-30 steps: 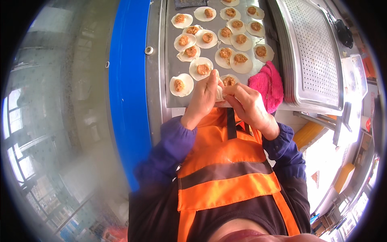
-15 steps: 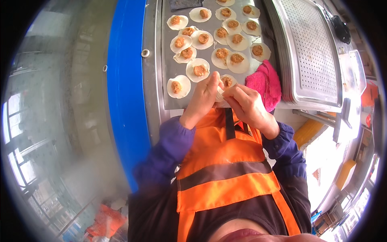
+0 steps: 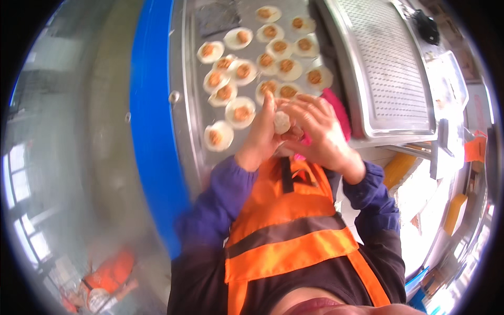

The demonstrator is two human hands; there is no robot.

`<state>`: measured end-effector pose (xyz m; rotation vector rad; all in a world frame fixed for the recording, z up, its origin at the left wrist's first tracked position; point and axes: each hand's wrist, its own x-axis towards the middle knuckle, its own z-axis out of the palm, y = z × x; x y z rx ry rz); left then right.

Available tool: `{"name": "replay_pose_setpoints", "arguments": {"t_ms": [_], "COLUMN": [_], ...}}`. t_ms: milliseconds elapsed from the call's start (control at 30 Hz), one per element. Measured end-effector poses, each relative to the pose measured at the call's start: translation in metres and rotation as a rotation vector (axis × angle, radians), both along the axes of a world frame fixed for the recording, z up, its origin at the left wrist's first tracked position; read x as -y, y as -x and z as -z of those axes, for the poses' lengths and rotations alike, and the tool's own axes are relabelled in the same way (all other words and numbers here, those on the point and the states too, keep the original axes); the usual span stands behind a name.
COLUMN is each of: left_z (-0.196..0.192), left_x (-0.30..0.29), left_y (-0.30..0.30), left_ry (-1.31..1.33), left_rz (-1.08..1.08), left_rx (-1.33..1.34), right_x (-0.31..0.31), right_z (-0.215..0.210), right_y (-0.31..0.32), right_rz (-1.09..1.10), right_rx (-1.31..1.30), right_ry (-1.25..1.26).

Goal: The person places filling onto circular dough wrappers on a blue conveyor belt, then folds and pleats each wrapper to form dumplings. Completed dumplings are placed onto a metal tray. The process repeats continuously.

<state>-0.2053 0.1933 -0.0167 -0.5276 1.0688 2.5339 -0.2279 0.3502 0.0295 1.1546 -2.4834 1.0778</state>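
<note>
While both hands meet over the near edge of the steel table, here's how it all sits:

Dumpling (image 3: 282, 122): small pale lump of dough, pinched between the two hands, held just above the table's near edge and right in front of the orange apron. Can't tell if any filling still shows, the fingers cover most of it.

Left hand (image 3: 261, 134): curled around the dumpling from the left, index finger pointing up past it, so it's closed on the dough.

Right hand (image 3: 317, 126): fingers bent over the dumpling from the right and top, also gripping it, fingertips touching the left hand.

Wrappers (image 3: 239, 71): a bunch of round white dough discs, each with a dab of orange-brown filling in the middle, laid flat in loose rows on the table beyond the hands. Nearest ones sit just left of the left hand; some overlap at the edges.

Table (image 3: 190, 105): shiny steel top with a raised rim, and a blue edge (image 3: 152, 115) running down its left side.

Cloth (image 3: 338, 107): pink, peeking out just behind the right hand.

Tray (image 3: 388, 68): perforated metal, right of the wrappers, tilted a bit in this view.

Apron (image 3: 283, 231): orange with a grey stripe, purple sleeves either side.
</note>
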Motion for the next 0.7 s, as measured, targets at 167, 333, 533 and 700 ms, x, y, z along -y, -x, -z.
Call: {"name": "replay_pose_setpoints", "arguments": {"t_ms": [167, 333, 533, 700], "left_z": [-0.005, 0.003, 0.014, 0.020], "left_x": [-0.027, -0.011, 0.028, 0.108], "left_y": [0.046, 0.048, -0.009, -0.051], "left_ry": [-0.145, 0.154, 0.563, 0.989], "left_rz": [0.094, 0.022, -0.192, -0.362], "left_rx": [-0.161, -0.159, -0.110, 0.013], "right_x": [-0.018, -0.065, -0.052, -0.165], "right_z": [0.009, 0.013, 0.111, 0.147], "right_y": [0.048, 0.205, 0.459, 0.603], "right_rz": [0.005, 0.409, 0.570, 0.407], "right_rx": [-0.046, 0.053, -0.048, -0.156], "right_ry": [0.040, 0.144, -0.178, -0.514]}}
